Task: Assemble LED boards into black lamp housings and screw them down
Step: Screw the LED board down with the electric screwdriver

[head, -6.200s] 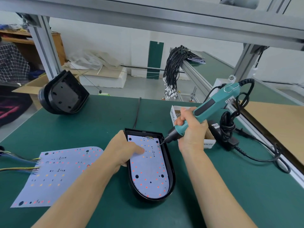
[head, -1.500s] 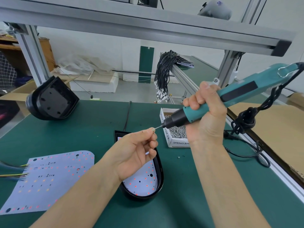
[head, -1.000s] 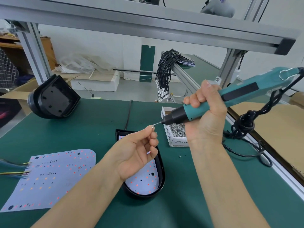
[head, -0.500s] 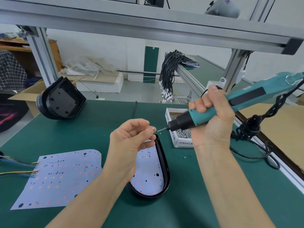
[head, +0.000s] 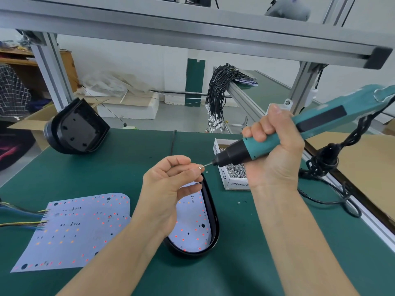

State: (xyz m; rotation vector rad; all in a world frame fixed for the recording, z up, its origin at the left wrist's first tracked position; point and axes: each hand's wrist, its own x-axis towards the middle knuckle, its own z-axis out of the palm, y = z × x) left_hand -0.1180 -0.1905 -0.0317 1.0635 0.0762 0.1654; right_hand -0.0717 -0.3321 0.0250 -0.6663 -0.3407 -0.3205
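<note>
Now loading screw (head: 200, 167) onto screwdriver (head: 277, 137) tip | left hand (head: 168, 189) pinching screw, right hand (head: 271, 150) gripping screwdriver | risk: misaligned screw dropping onto counter (head: 128, 167)

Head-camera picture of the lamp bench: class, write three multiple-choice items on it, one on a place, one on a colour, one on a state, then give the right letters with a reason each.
1. Where is the box of screws?
A. on the green table, behind the right hand
B. inside the housing
C. on the loose board

2. What colour is the body of the electric screwdriver?
A. red
B. teal
C. yellow

3. What is the left hand doing?
A. lying flat on the table
B. pinching a small screw at the driver's tip
C. gripping the spare housing

Key: 1 A, the box stands on the table, partly hidden by the right hand. 2 B, the grip is teal with a black nose. 3 B, thumb and forefinger hold the screw against the bit, above the black housing with its LED board.
</note>
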